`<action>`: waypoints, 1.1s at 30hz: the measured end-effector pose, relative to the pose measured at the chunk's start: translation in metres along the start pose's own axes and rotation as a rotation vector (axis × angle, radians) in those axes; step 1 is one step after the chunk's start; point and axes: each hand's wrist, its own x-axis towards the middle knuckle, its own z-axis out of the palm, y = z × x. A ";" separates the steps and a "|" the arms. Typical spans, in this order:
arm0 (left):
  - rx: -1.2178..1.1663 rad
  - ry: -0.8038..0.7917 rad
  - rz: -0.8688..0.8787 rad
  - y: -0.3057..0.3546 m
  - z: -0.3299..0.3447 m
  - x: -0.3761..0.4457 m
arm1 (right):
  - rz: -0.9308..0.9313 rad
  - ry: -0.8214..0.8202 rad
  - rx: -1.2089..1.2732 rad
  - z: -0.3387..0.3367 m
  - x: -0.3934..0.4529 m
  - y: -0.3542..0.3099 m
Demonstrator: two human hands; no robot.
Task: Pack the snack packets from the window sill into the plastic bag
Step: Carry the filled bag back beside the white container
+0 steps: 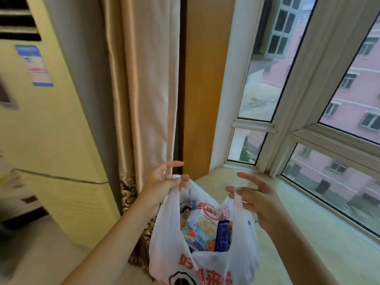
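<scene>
The pale stone window sill (304,233) runs along under the white-framed window (298,112), and the part of it in view carries no packets, so the packing looks finished or nearly so. The white thin plastic carrier bag with red printing (174,254) hangs in front of the sill's left end, beside the beige satin curtain (144,89), its mouth pulled wide between the two hands.

The main risk is the bag itself. The film is thin and the load sits in a heap, so if either handle slips, the mouth would probably drop on that side and the packets could tip out onto the floor. The right side looks the weaker hold.

Inside lie the colourful snack packets: a white and light-blue pouch with a round red label (205,223) on top and a dark blue narrow packet (222,236) standing against its right edge.

The left hand (164,179) has its forearm reaching up from the lower left; thumb and fingertips pinch the left handle, while the forefinger points free. The right hand (255,200) is mostly spread, palm leftward, with only the thumb and one finger nipping the right handle.
</scene>
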 end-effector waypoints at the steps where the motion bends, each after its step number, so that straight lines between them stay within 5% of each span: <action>1: -0.007 0.038 -0.005 -0.001 -0.013 -0.012 | 0.008 -0.036 -0.010 0.011 -0.005 0.001; 14: -0.085 0.467 -0.005 -0.013 -0.200 -0.146 | 0.168 -0.445 -0.084 0.201 -0.064 0.027; 33: -0.099 0.862 0.013 -0.023 -0.549 -0.290 | 0.193 -0.801 -0.216 0.598 -0.145 0.081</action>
